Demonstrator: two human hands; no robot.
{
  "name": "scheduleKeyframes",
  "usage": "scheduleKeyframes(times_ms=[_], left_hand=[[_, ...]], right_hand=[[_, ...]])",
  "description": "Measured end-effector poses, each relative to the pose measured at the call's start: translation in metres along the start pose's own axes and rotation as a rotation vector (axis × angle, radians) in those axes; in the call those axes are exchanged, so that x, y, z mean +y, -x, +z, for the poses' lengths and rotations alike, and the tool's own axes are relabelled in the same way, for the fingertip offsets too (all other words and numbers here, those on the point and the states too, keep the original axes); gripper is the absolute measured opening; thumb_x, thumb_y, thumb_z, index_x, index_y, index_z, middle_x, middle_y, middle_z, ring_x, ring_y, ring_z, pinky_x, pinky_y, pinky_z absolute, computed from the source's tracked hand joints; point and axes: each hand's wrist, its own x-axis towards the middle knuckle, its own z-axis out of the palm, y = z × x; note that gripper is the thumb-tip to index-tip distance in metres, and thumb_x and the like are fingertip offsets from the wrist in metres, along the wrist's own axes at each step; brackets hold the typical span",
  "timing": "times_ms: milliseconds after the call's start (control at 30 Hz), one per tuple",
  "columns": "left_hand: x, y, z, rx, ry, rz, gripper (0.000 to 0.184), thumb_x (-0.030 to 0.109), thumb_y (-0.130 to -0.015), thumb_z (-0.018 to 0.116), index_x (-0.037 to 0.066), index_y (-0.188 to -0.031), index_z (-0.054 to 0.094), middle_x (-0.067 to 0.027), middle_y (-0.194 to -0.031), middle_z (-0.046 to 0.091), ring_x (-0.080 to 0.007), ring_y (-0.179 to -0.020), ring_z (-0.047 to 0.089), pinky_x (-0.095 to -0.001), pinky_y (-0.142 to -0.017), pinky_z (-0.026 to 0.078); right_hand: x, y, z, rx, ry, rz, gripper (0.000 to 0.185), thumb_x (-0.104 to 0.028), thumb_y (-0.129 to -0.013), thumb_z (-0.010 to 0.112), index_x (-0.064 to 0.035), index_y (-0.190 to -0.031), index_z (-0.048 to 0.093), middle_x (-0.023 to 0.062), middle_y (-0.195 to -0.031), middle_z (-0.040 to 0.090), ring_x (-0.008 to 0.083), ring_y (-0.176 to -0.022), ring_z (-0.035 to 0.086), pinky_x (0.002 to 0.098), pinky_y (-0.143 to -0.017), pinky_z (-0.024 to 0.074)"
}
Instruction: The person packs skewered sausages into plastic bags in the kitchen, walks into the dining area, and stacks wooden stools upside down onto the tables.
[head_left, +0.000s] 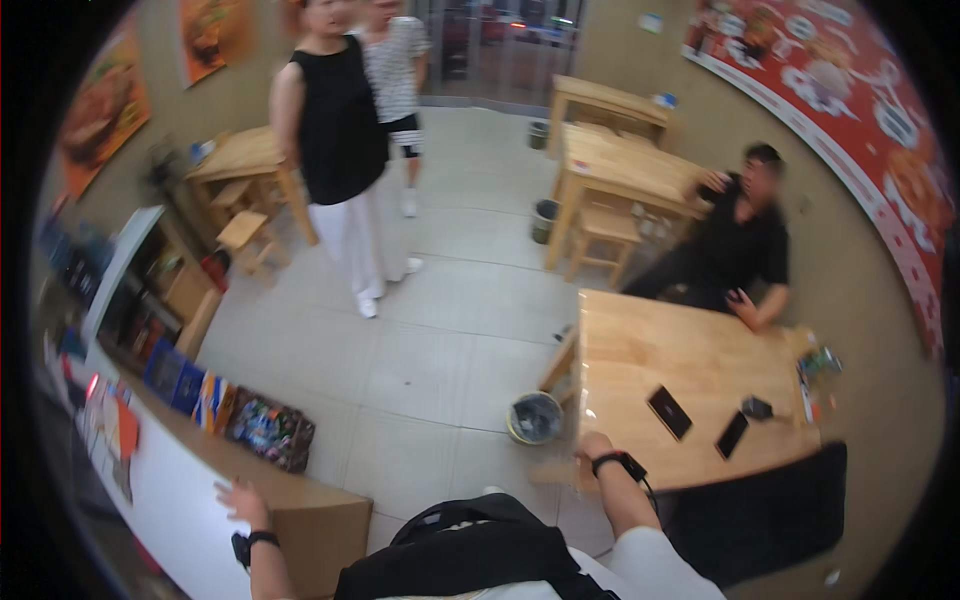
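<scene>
My left hand (243, 505), a dark watch (255, 545) on its wrist, has its fingers spread beside the edge of the white counter (190, 500). It holds nothing; whether it touches the counter I cannot tell. On the other side, my right hand (597, 448) is at the near left edge of the wooden table (650, 340). Its fingers are turned away and hidden. A black band (622, 462) with a cable circles that wrist. Further in on the tabletop lie two dark phones, one left (669, 412) and one right (732, 435), near a small black object (757, 407).
A bin (535, 417) stands by the table. Someone in black (755, 230) sits behind it, and two people stand ahead, one in a black top (340, 120). A basket of small packets (270, 430) is beside the counter. A black chair back (770, 515) is at right.
</scene>
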Motion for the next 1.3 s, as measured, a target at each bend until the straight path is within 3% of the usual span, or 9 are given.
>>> scheduleKeyframes(times_ms=[133, 200, 233, 300, 433, 633, 967, 1100, 1300], left_hand=[[0.036, 0.047, -0.016, 0.29, -0.019, 0.28, 0.037, 0.019, -0.081, 0.049, 0.006, -0.115, 0.045, -0.015, -0.133, 0.03, -0.0308, -0.121, 0.029, -0.0505, -0.095, 0.028], [0.086, 0.131, -0.059, -0.145, 0.31, 0.572, 0.035, 0.018, -0.084, 0.046, 0.003, -0.116, 0.046, -0.0157, -0.125, 0.04, -0.0283, -0.115, 0.037, -0.0425, -0.096, 0.03], [0.104, 0.171, -0.081, -0.452, 0.365, 0.716, 0.034, 0.017, -0.085, 0.045, 0.002, -0.116, 0.046, -0.016, -0.12, 0.045, -0.027, -0.112, 0.041, -0.0385, -0.096, 0.03], [0.111, 0.235, 0.032, -1.184, 0.863, 1.169, 0.038, 0.025, -0.091, 0.037, 0.005, -0.122, 0.045, -0.0138, -0.128, 0.042, -0.0226, -0.119, 0.037, -0.0341, -0.101, 0.025], [0.116, 0.223, -0.001, -1.61, 0.655, 0.833, 0.043, 0.032, -0.089, 0.038, 0.003, -0.119, 0.047, -0.0127, -0.124, 0.046, -0.0232, -0.116, 0.042, -0.0322, -0.099, 0.03], [0.114, 0.181, -0.037, -0.757, 0.253, 0.704, 0.04, 0.033, -0.082, 0.049, 0.01, -0.114, 0.051, -0.0134, -0.11, 0.055, -0.03, -0.1, 0.052, -0.0388, -0.085, 0.042], [0.124, 0.119, 0.004, -1.249, 0.552, 0.534, 0.035, 0.027, -0.087, 0.041, 0.004, -0.111, 0.051, -0.0182, -0.105, 0.055, -0.0343, -0.101, 0.05, -0.0385, -0.086, 0.04], [0.139, 0.048, 0.005, -0.764, 0.71, 0.46, 0.035, 0.029, -0.084, 0.046, 0.007, -0.11, 0.052, -0.0188, -0.103, 0.056, -0.036, -0.097, 0.052, -0.0421, -0.082, 0.042], [0.178, -0.066, -0.011, -0.903, 0.816, 0.474, 0.036, 0.028, -0.086, 0.045, 0.005, -0.114, 0.049, -0.0185, -0.105, 0.054, -0.0345, -0.101, 0.05, -0.0408, -0.084, 0.04]], right_hand=[[-0.084, 0.03, 0.009, 0.577, -0.231, -0.233, 0.025, -0.023, -0.071, 0.059, -0.0021, -0.085, 0.055, 0.0192, -0.086, 0.052, 0.0334, -0.083, 0.051, 0.0416, -0.074, 0.0422], [-0.136, 0.054, 0.033, 0.253, -0.411, -0.634, 0.036, -0.029, -0.079, 0.053, 0.0005, -0.099, 0.055, 0.0151, -0.102, 0.055, 0.0299, -0.094, 0.051, 0.0395, -0.08, 0.0415], [-0.161, 0.053, 0.071, -0.423, -0.934, -0.601, 0.04, -0.035, -0.084, 0.049, -0.0013, -0.104, 0.056, 0.0096, -0.11, 0.055, 0.0232, -0.101, 0.05, 0.0368, -0.086, 0.0396], [-0.142, 0.039, 0.095, -0.533, -0.855, -0.633, 0.04, -0.035, -0.084, 0.049, -0.0016, -0.103, 0.056, 0.0099, -0.108, 0.056, 0.0229, -0.1, 0.05, 0.0363, -0.085, 0.0398], [-0.1, 0.015, 0.119, -0.734, -0.772, -0.632, 0.038, -0.036, -0.084, 0.049, -0.0024, -0.101, 0.057, 0.0113, -0.101, 0.059, 0.0221, -0.096, 0.053, 0.0349, -0.084, 0.0405], [-0.12, -0.047, 0.085, -0.766, -0.437, -0.61, 0.037, -0.035, -0.084, 0.05, -0.0026, -0.1, 0.057, 0.013, -0.097, 0.06, 0.0234, -0.093, 0.055, 0.035, -0.082, 0.0413], [-0.297, -0.141, 0.027, -0.671, 0.03, -0.839, 0.034, -0.033, -0.084, 0.051, -0.0029, -0.099, 0.057, 0.0157, -0.09, 0.061, 0.0254, -0.088, 0.057, 0.0351, -0.078, 0.0426], [-0.39, -0.156, -0.065, -0.553, 0.086, -0.754, 0.032, -0.033, -0.083, 0.051, -0.0044, -0.096, 0.058, 0.0161, -0.084, 0.06, 0.0308, -0.081, 0.057, 0.0365, -0.074, 0.0439], [-0.475, -0.277, -0.081, -0.5, 0.098, -0.825, 0.05, -0.041, -0.084, 0.046, 0.0023, -0.109, 0.051, 0.0257, -0.102, 0.053, 0.0389, -0.093, 0.051, 0.04, -0.086, 0.0397]])
